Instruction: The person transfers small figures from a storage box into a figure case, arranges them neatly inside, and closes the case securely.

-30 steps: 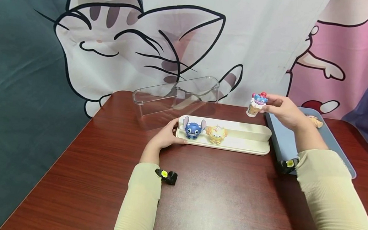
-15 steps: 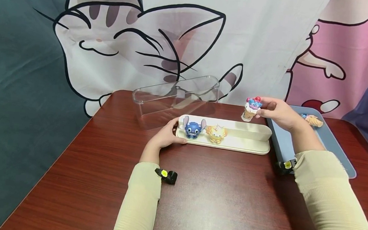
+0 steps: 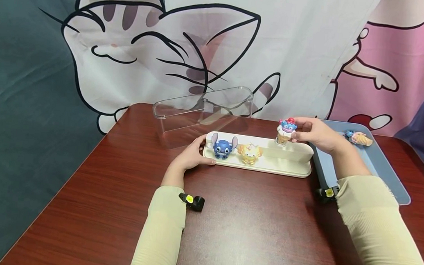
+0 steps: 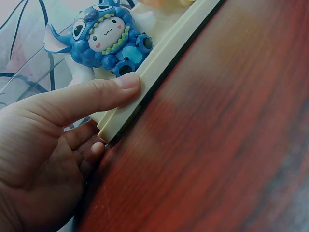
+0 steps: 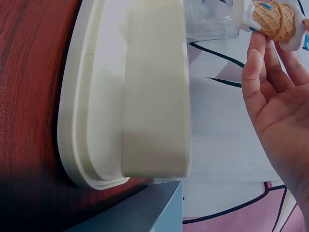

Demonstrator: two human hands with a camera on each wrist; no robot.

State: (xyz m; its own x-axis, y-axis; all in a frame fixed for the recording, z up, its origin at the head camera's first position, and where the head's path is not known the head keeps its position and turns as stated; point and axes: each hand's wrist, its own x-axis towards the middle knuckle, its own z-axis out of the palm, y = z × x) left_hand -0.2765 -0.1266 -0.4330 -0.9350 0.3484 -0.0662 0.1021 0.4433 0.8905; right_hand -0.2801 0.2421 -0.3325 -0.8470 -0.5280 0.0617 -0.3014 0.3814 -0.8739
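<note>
My left hand [image 3: 191,155] grips the left end of a long cream stepped display base [image 3: 281,165], its thumb [image 4: 126,81] on the front rim. On the lower step at that end sits a blue big-eared figurine [image 3: 222,149]; a yellow figurine [image 3: 249,154] sits to its right. Between thumb and fingers my right hand [image 3: 317,135] pinches an ice-cream-cone figurine [image 3: 285,132] with a blue face and red top. It is upright and overlaps the raised back step in the head view. The right wrist view shows its waffle cone [image 5: 276,21] held beyond the step.
A clear plastic cover [image 3: 160,114] stands behind the base, near the cartoon curtain [image 3: 306,44]. To the right, a blue-grey tray [image 3: 389,182] holds another cone figurine [image 3: 361,139] lying on its side. The dark red wooden table [image 3: 242,229] extends in front.
My right hand has carried the cone figurine left and down, from beside the tray to over the base's back step. The tray's figurine shows more fully. My left hand keeps its place.
</note>
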